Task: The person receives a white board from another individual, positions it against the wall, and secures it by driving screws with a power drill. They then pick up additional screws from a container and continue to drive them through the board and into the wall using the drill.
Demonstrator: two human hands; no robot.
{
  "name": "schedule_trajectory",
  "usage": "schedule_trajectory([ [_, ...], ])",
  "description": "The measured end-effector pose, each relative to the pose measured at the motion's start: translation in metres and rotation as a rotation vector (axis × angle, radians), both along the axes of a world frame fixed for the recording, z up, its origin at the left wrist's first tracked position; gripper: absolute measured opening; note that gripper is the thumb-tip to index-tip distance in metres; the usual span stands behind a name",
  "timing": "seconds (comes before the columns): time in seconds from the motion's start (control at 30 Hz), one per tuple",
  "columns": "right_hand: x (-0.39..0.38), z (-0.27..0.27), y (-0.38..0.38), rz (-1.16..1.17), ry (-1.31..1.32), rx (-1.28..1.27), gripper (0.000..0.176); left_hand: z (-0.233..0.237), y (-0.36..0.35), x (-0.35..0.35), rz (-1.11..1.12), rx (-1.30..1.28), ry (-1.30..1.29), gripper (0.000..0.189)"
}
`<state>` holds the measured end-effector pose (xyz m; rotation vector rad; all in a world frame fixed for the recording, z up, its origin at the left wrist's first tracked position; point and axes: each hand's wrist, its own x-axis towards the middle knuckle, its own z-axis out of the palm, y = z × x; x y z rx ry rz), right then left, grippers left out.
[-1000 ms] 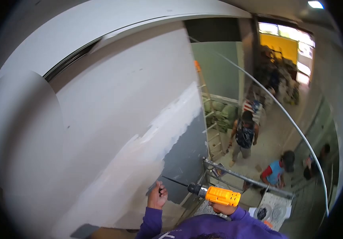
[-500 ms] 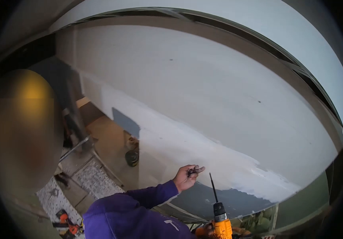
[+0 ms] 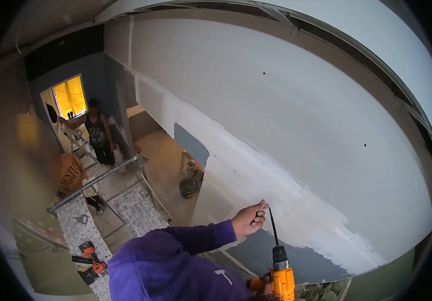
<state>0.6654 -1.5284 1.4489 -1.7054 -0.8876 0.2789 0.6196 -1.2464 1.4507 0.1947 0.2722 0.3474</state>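
My left hand (image 3: 249,220), in a purple sleeve (image 3: 196,240), is closed before the pale wall, with thumb and forefinger pinched at the tip of a long dark driver bit (image 3: 273,227). Small dark screws show in its fingers in the earlier view; now they are mostly hidden. The bit sits in the chuck of a yellow cordless drill (image 3: 282,285), pointing up. My right hand (image 3: 263,286) is wrapped round the drill's handle at the bottom edge, partly hidden.
Metal scaffolding with perforated planks (image 3: 138,208) stands left; an orange-and-black power tool (image 3: 91,257) lies on a plank. One person (image 3: 98,131) stands by the window (image 3: 70,96), another in an orange shirt (image 3: 71,173) below. A black bucket (image 3: 187,187) rests on the floor.
My left fingers have closed in and come to the bit's tip. The view has shifted, showing more of the room at left; the drill stays upright.
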Motion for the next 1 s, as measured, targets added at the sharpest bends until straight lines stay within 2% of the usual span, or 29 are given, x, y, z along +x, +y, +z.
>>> schedule_trajectory([
  [0.37,-0.011,-0.004,0.002,-0.007,0.044,0.000,0.029,0.013,0.008,0.012,-0.040,0.266,0.002,0.027],
  [0.47,-0.008,-0.006,-0.012,-0.020,0.054,0.025,0.030,0.027,-0.010,0.018,-0.040,0.308,0.119,0.025],
  [0.77,0.002,-0.011,-0.087,-0.099,0.081,0.123,0.032,0.012,-0.107,0.052,0.076,0.225,0.149,0.029],
  [0.87,0.011,-0.010,-0.107,-0.160,0.078,0.201,0.033,0.008,-0.130,0.059,0.012,0.314,0.001,0.031],
  [0.97,0.029,-0.005,-0.133,-0.216,0.094,0.273,0.033,0.003,-0.150,0.073,0.018,0.081,0.335,0.026],
  [1.0,0.040,0.001,-0.144,-0.228,0.113,0.276,0.032,-0.023,-0.144,0.073,-0.063,0.149,0.200,0.022],
])
